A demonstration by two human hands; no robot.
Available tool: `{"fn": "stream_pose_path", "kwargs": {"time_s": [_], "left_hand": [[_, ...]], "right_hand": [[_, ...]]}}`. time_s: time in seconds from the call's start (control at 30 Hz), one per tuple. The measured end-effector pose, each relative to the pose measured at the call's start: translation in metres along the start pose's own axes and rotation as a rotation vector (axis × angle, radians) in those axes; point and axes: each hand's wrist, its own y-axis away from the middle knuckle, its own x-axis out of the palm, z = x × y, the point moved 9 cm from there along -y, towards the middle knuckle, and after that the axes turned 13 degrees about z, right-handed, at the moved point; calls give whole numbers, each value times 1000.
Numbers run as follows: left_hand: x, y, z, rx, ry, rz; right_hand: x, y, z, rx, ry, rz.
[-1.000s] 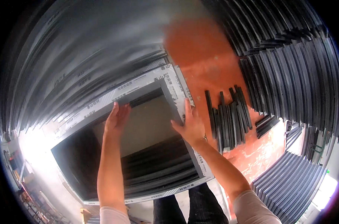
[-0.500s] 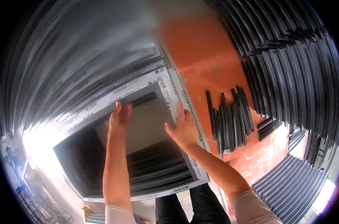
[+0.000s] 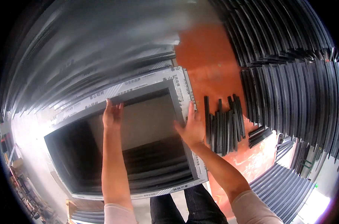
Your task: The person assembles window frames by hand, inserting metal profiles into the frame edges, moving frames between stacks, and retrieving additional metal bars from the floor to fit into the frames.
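Before me lies a large rectangular framed panel [image 3: 151,119], with dark reflective glass, a grey inner border and white printed film along its outer rails. My left hand [image 3: 112,115] is over the far rail, fingers stretched away from me; whether it touches the rail I cannot tell. Over the right rail is my right hand [image 3: 193,128], its thumb pointing inward across the grey border and a finger reaching forward along the film. Both hands look open. The near rail sits close to my legs.
Beyond the panel, long grey profiles [image 3: 83,48] fill the far left, blurred. Short black strips [image 3: 223,127] lie on an orange surface [image 3: 207,56] to the right. Tall stacks of dark profiles [image 3: 289,97] rise behind them. Grey tubes [image 3: 283,186] lie at the lower right.
My hands are farther apart: the left one has shifted left, the right one right. The whole view has turned a little, and the panel's far right corner appears farther right.
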Motion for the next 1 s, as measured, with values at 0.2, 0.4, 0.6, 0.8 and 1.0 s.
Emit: {"fn": "stream_pose_path", "kwargs": {"time_s": [0.2, 0.4, 0.6, 0.8, 1.0], "left_hand": [[-2, -2, -7, 100, 13, 126], [7, 1, -1, -69, 66, 162], [-40, 18, -70, -78, 24, 7], [-53, 4, -65, -142, -69, 59], [-67, 7, -61, -40, 115, 147]], "right_hand": [[0, 0, 13, -35, 7, -68], [-1, -5, 8, -39, 115, -37], [-80, -23, 161, -634, 67, -382], [51, -84, 206, -1020, 440, -220], [56, -78, 213, -971, 559, -226]]}}
